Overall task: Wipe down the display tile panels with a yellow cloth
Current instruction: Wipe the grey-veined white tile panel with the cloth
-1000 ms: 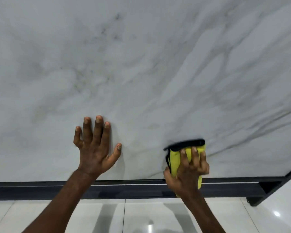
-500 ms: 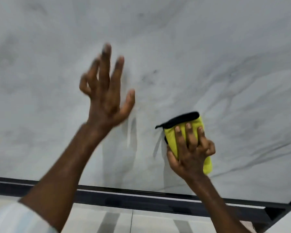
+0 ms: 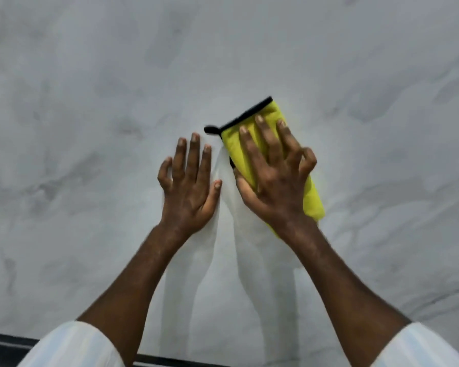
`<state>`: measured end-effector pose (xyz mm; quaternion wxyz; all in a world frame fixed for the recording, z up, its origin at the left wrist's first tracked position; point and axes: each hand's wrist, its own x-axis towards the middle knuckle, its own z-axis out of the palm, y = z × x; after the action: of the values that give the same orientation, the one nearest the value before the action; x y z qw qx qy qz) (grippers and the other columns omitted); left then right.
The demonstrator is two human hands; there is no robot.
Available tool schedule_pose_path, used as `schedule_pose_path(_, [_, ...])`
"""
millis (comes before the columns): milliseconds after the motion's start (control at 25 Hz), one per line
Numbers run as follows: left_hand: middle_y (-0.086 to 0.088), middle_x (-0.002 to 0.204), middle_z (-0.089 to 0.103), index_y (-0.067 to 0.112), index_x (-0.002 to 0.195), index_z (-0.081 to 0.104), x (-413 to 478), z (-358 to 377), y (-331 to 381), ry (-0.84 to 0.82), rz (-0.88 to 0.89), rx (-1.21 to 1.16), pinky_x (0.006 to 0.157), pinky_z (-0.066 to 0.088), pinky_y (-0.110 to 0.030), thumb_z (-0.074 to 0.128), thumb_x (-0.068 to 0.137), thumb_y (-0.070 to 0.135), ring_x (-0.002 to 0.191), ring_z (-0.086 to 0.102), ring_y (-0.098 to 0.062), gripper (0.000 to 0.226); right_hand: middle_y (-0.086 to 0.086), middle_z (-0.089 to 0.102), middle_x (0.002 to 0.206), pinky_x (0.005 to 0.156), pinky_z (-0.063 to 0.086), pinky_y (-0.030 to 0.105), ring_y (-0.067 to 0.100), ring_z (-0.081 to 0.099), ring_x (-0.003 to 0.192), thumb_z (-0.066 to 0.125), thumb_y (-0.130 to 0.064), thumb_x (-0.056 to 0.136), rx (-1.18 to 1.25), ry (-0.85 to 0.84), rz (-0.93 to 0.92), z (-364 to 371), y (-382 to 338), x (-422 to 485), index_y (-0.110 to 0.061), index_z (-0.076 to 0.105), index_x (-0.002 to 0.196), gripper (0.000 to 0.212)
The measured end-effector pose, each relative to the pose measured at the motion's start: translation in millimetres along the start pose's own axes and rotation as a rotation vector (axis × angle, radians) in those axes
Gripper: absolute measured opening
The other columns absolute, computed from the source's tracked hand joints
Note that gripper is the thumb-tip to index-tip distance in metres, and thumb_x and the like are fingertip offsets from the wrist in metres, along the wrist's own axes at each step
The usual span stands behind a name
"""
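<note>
Pressing flat, my right hand [image 3: 273, 181] lays three straight fingers [image 3: 266, 139] over the folded, black-edged yellow cloth [image 3: 313, 200], pinning it to the tile panel [image 3: 90, 102]. Its little finger curls off to the side and its thumb sits at the cloth's edge. Just beside that thumb, my left hand [image 3: 188, 186] rests on bare panel, fingers spread and mostly straight, holding nothing. I count two hands, one cloth, one panel and two white sleeves [image 3: 74, 345]. Grey-veined marble stretches beyond the fingertips, and a dark frame strip [image 3: 0, 348] runs below the forearms.
</note>
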<state>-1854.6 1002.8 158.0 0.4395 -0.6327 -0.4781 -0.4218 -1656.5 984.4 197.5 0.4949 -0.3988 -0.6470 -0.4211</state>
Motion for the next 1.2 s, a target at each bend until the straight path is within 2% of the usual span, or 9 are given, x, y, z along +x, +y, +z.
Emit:
schedule_pose_path(240, [-0.017,0.172,0.017,0.007,0.163,0.026,-2,6,-2,0.004,0.002,-0.007,0.119,0.022,-0.058,0.029,0.109,0.043,0.161,0.012,-0.034,0.065,-0.001,0.033,0.167,0.098,0.035,0.055,0.030,0.035,0.147,0.070,-0.049,0.078,-0.115,-0.136,0.029,3,-12,-117,-0.031,0.046,0.155,0.083])
schedule_pose_path(320, [-0.016,0.172,0.018,0.009,0.163,0.026,-1,4,-2,0.017,0.009,-0.001,0.119,0.022,-0.057,0.032,0.107,0.042,0.161,0.013,-0.033,0.066,-0.001,0.035,0.167,0.099,0.033,0.054,0.029,0.032,0.149,0.068,-0.051,0.079,-0.066,-0.105,-0.019,2,-8,-65,-0.033,0.045,0.156,0.083])
schedule_pose_path(440, [-0.013,0.173,0.019,0.012,0.163,0.029,2,-1,2,0.013,-0.022,-0.059,0.116,0.025,-0.057,0.040,0.103,0.041,0.161,0.013,-0.030,0.067,0.002,0.035,0.167,0.101,0.029,0.053,0.028,0.026,0.148,0.059,-0.055,0.083,-0.013,-0.017,-0.140,-3,3,94,-0.035,0.042,0.158,0.079])
schedule_pose_path(560, [-0.008,0.172,0.022,0.017,0.158,0.037,8,-14,5,0.028,-0.068,-0.207,0.112,0.028,-0.054,0.050,0.094,0.042,0.159,0.018,-0.027,0.070,-0.004,0.027,0.170,0.104,0.024,0.052,0.029,0.023,0.150,0.055,-0.061,0.085,-0.006,-0.035,0.033,-22,23,222,-0.039,0.036,0.159,0.079])
schedule_pose_path(640, [-0.007,0.172,0.023,0.019,0.156,0.041,40,-28,7,0.080,-0.038,-0.231,0.109,0.029,-0.053,0.052,0.092,0.041,0.155,0.025,-0.027,0.069,-0.004,0.026,0.170,0.105,0.025,0.052,0.029,0.024,0.153,0.055,-0.061,0.087,-0.005,-0.022,0.022,-29,35,221,-0.037,0.036,0.160,0.078])
schedule_pose_path(720, [-0.008,0.172,0.021,0.017,0.158,0.039,90,-40,15,0.139,-0.025,-0.226,0.110,0.026,-0.050,0.050,0.095,0.039,0.155,0.024,-0.026,0.068,-0.002,0.028,0.170,0.105,0.028,0.054,0.029,0.026,0.154,0.056,-0.059,0.091,-0.035,0.038,-0.036,-30,49,169,-0.033,0.038,0.160,0.075])
schedule_pose_path(920, [-0.012,0.174,0.012,0.013,0.166,0.022,132,-23,37,0.052,-0.014,-0.062,0.120,0.019,-0.056,0.035,0.103,0.048,0.161,0.009,-0.033,0.073,-0.002,0.032,0.169,0.102,0.032,0.056,0.027,0.029,0.154,0.062,-0.055,0.089,-0.081,0.016,0.052,-28,71,23,-0.031,0.046,0.156,0.073])
schedule_pose_path(1040, [-0.012,0.174,0.013,0.011,0.165,0.022,124,-13,33,0.089,0.015,-0.001,0.122,0.015,-0.059,0.035,0.104,0.047,0.161,0.008,-0.035,0.072,-0.004,0.034,0.167,0.101,0.031,0.056,0.028,0.030,0.150,0.061,-0.060,0.086,-0.093,0.012,-0.022,-34,94,76,-0.035,0.045,0.156,0.076])
schedule_pose_path(1200, [-0.013,0.174,0.014,0.010,0.165,0.023,128,-11,35,0.136,0.023,-0.024,0.123,0.014,-0.059,0.034,0.105,0.048,0.161,0.009,-0.036,0.072,-0.008,0.028,0.169,0.103,0.027,0.053,0.018,0.019,0.148,0.055,-0.065,0.087,-0.063,0.026,0.121,-62,129,209,-0.039,0.036,0.159,0.079])
